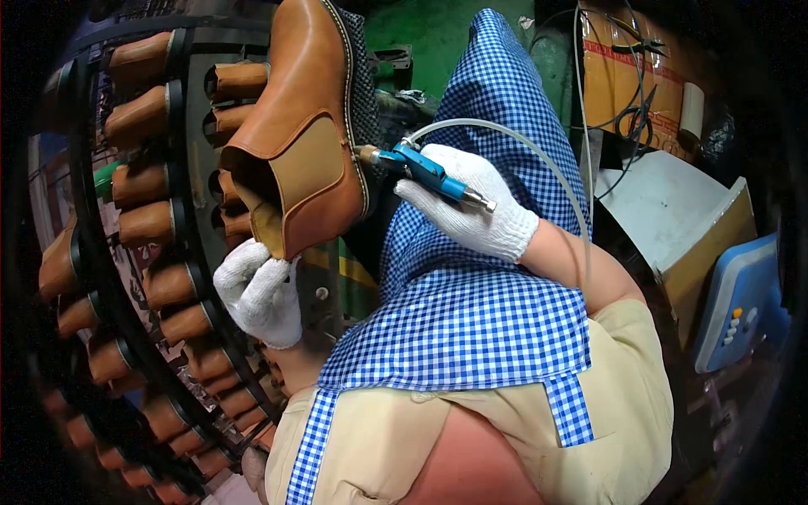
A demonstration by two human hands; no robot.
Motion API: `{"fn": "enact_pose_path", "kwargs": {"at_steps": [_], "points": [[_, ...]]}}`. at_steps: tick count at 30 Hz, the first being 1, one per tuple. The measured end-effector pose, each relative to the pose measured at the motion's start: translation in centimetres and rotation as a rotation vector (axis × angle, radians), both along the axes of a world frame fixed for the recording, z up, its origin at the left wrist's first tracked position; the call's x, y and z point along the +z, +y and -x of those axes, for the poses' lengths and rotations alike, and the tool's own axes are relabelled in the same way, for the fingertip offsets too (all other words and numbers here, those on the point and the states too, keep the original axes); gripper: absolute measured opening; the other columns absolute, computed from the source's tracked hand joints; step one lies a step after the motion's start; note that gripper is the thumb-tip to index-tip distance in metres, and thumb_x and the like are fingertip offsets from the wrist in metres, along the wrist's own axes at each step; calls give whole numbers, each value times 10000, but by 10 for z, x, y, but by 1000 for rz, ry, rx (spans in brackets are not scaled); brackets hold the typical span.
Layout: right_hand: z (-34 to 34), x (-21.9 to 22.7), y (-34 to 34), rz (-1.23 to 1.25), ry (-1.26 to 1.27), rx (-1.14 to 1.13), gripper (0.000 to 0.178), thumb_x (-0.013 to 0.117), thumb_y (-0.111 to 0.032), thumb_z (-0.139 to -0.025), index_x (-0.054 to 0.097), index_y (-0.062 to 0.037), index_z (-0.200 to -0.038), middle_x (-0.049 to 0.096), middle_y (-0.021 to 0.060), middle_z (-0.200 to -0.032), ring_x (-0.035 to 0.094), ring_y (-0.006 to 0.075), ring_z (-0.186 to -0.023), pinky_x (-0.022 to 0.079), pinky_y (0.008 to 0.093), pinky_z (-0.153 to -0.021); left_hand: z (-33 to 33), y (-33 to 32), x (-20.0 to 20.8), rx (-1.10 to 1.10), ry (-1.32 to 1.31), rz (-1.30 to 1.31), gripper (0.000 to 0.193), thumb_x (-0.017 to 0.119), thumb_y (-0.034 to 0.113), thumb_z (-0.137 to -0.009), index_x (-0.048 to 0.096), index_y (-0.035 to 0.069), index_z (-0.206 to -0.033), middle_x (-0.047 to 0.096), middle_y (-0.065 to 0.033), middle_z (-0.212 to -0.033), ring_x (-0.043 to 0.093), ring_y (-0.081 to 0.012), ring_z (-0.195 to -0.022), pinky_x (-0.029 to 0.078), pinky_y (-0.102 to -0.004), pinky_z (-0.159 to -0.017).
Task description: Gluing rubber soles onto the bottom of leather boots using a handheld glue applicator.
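A tan leather ankle boot (290, 109) with an elastic side panel and a dark treaded sole is tilted on its side in front of me. My left hand (259, 295), in a white knitted glove, pinches the boot's top edge at the heel side. In my right hand (471, 198), also gloved, lies a blue air gun (429, 172) with a brass-coloured nozzle. Its tip points at the seam between the upper and the sole, touching or very close to it. A clear hose (513, 135) curves from the tool over my right wrist.
Dark racks on the left carry rows of similar brown boots (143, 118). At right are a cardboard box (623, 76) with scissors (635, 118) on it, an open white-lined carton (665, 210) and a blue plastic thing (736, 303). A blue checked apron (454, 328) covers my lap.
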State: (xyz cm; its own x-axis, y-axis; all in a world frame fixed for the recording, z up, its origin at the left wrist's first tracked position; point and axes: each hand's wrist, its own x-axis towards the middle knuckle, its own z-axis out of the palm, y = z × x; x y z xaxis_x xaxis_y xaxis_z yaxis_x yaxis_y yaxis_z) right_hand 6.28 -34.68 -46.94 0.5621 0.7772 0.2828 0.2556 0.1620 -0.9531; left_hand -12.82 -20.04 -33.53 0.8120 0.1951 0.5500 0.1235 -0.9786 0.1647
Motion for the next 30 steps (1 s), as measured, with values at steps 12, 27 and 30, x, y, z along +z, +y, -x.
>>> {"fn": "enact_pose_path", "kwargs": {"at_steps": [12,27,30], "points": [[-5,5,-10,67,-3,45,209,718,-230,-875,626,-46,-910,589,101,-773,615,275,-691,502,355,-625,-1,0,16,2,156,-96,445,816,-71,-703,630,124,-1057,604,-118,-1091,621,-284,-992,535,-370,-812],[8,10,-3,-156,122,5,449,680,-288,-920,563,-89,-1306,689,165,-1073,706,321,-862,574,363,-734,1,-2,12,36,105,-83,456,764,-67,-756,627,132,-1143,604,-113,-1102,615,-266,-1014,514,-349,-848],[0,19,-13,30,412,181,457,671,-263,-928,546,-72,-1325,679,183,-1099,705,324,-895,572,357,-755,-2,-5,12,33,105,-93,444,770,-83,-732,647,125,-1104,607,-110,-1075,624,-267,-995,523,-343,-828]]}}
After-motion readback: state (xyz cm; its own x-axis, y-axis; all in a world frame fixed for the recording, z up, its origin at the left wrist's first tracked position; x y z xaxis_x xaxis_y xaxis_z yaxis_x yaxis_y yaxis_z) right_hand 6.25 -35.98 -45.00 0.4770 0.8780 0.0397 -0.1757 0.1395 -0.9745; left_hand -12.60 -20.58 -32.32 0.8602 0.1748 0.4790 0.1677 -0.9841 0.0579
